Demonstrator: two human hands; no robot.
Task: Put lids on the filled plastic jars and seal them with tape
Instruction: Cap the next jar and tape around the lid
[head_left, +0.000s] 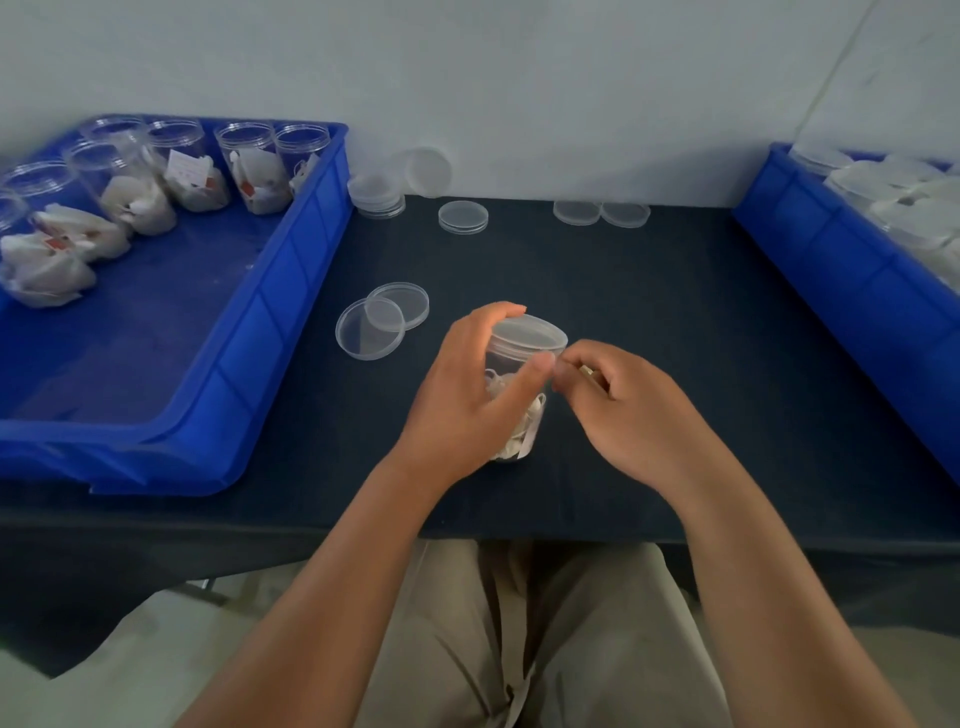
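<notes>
Head view: mid-bench (649, 291), the left hand (462, 400) curls its fingers (532, 366) round the upright jar (524, 431), whose lid (527, 332) is on. The right hand (628, 415) pinches a small pale object (589, 371) just beside the lid's rim; whether it is tape is too small to tell. The clear jar looks light, thin-walled and slick, so it is best held round the body below the lid, leaving the seam free.

Small packing workstation, blue plastic bins (291, 291) of filled jars (254, 166), loose lids (462, 216) on dark surface (649, 312), bare wall (519, 78).
</notes>
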